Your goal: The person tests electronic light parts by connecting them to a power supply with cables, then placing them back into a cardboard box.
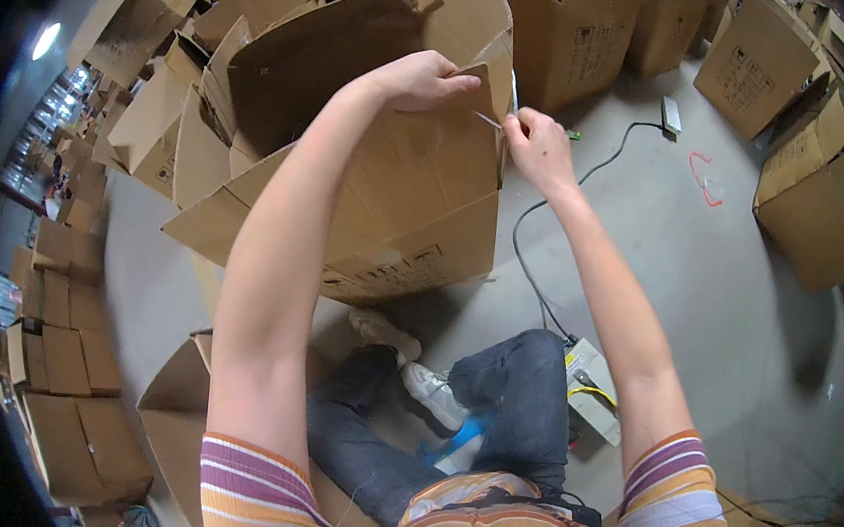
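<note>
In front of me a large brown cardboard box (418, 198) stands tilted, its top flaps spread open. My left hand (421, 81) is closed over the upper edge of its near side, thumb pointing right, with the fingertips hidden. At the box's right corner, my right hand (540, 148) is closed round a slim tool. The tool's thin pale tip (489, 121) sticks out left against the cardboard, and a green end (574, 135) shows on the other side. Its exact kind is unclear.
A grey cable (517, 234) runs across the floor from a white power box (592, 391) beside my knee to a small white block (670, 115). Red-framed glasses (707, 180) lie at right. More cardboard boxes (755, 67) stand around, and another (173, 412) sits at my left.
</note>
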### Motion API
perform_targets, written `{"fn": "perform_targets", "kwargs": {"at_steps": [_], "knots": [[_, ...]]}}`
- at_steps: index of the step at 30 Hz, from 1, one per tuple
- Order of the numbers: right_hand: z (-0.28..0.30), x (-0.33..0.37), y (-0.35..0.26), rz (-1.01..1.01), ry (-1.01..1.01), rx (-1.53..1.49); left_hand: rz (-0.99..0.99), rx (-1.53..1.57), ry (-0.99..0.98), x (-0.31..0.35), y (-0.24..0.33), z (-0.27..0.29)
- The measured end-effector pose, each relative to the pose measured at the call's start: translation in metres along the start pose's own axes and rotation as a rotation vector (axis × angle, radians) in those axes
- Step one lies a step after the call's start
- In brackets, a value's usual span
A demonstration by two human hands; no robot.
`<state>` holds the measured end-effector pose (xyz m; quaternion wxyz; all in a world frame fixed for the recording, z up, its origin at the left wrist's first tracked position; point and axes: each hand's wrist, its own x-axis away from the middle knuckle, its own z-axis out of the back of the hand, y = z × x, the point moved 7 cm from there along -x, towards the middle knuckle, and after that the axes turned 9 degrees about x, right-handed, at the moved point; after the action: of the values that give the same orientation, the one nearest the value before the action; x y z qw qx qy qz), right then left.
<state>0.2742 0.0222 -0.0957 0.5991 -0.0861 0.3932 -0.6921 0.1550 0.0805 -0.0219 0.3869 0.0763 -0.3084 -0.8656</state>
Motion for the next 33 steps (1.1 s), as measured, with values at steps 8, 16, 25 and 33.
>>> {"fn": "perform_targets", "kwargs": {"at_steps": [8,16,25,33], "knots": [[0.021,0.031,-0.057,0.487,0.163,0.299,-0.031,-0.051,0.048,0.01,0.005,-0.003],[0.003,0.012,-0.08,0.734,-0.254,0.758,0.004,-0.134,0.147,0.006,0.0,0.0],[0.001,0.035,-0.075,1.266,-0.308,0.846,-0.001,-0.085,0.095,0.002,0.0,-0.002],[0.018,0.033,-0.074,1.211,-0.096,0.62,-0.02,0.005,0.049,-0.001,-0.003,-0.001]]}}
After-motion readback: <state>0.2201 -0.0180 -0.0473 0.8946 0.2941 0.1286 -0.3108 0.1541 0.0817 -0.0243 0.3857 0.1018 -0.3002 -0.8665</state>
